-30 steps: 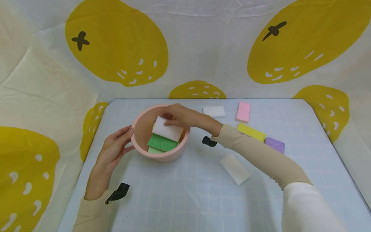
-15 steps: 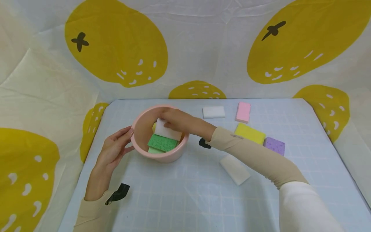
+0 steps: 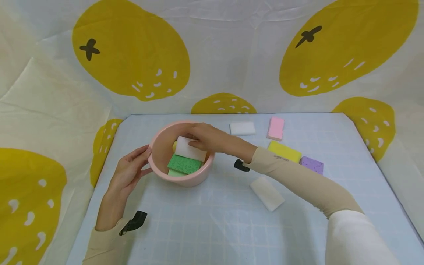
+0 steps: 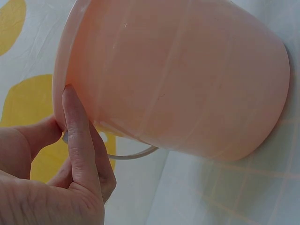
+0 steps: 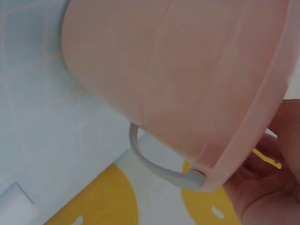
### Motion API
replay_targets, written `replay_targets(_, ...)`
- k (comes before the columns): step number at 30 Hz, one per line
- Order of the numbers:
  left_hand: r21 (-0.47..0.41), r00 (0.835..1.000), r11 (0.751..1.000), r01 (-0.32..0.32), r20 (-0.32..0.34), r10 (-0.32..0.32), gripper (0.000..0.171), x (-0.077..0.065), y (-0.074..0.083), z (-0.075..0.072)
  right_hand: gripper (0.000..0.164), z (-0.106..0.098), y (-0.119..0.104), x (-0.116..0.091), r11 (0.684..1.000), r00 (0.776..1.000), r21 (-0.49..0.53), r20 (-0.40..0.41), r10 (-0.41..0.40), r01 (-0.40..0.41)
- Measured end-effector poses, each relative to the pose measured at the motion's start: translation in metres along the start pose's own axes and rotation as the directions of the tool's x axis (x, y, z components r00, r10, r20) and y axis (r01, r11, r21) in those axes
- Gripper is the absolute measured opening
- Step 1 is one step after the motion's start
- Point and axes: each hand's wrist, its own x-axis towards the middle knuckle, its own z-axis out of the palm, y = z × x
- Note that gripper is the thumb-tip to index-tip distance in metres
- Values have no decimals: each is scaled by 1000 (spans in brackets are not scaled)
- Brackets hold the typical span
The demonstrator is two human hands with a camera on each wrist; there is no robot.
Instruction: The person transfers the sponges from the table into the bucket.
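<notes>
A pink plastic bucket [image 3: 187, 181] with a grey handle [image 5: 161, 172] stands on the left of the table. My left hand [image 3: 127, 171] pinches its rim on the left, one finger lying along the outer wall in the left wrist view. My right hand [image 3: 212, 139] reaches over the far right rim. Its thumb lies on a white sponge [image 3: 186, 148] inside; its other fingertips are hidden, so I cannot tell whether it still grips that sponge. Below the white one lie a green sponge [image 3: 184, 164] and a pale green one [image 3: 175, 173], with a bit of yellow behind.
Right of the bucket lie a white sponge [image 3: 242, 128], a pink sponge [image 3: 275, 128], a yellow sponge [image 3: 285, 150] partly under the right sleeve, a purple sponge [image 3: 312, 165] and another white sponge [image 3: 267, 193]. A lemon-print cloth [image 3: 232, 55] hangs behind the table [image 3: 205, 228].
My right hand has lowered the white sponge into the bucket, onto the other sponges. Since half a second ago the hand has drawn slightly right while the sponge stays put. My left hand keeps its place.
</notes>
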Motion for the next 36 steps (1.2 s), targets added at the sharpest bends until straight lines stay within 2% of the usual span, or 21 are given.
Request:
replay_targets(6, 15, 1000, 1000, -15, -3, 15, 67, 0, -2, 0, 23, -10, -2, -9, 1000, 999, -6, -41, 26, -26)
replay_targets(9, 14, 1000, 1000, -23, 0, 23, 68, 0, -2, -1, 19, -15, -3, -15, 1000, 998, -4, -61, 15, -16)
replay_targets(15, 0, 1000, 1000, -26, 9, 26, 66, -1, -3, -2, 21, -24, 0, -31, 998, 994, 53, -108, -10, 16)
replay_targets(19, -1, 1000, 1000, -28, 8, 28, 65, -1, -3, -1, 24, -27, 4, -42, 995, 991, 97, -137, 2, 11)
replay_targets(31, -5, 1000, 1000, -22, 10, 22, 68, -2, -2, 0, 25, -38, 15, -76, 997, 970, 81, -241, 27, -8)
replay_targets(36, -10, 1000, 1000, -20, 10, 20, 68, -2, -2, 0, 27, -39, 20, -92, 995, 961, 90, -270, 68, -45)
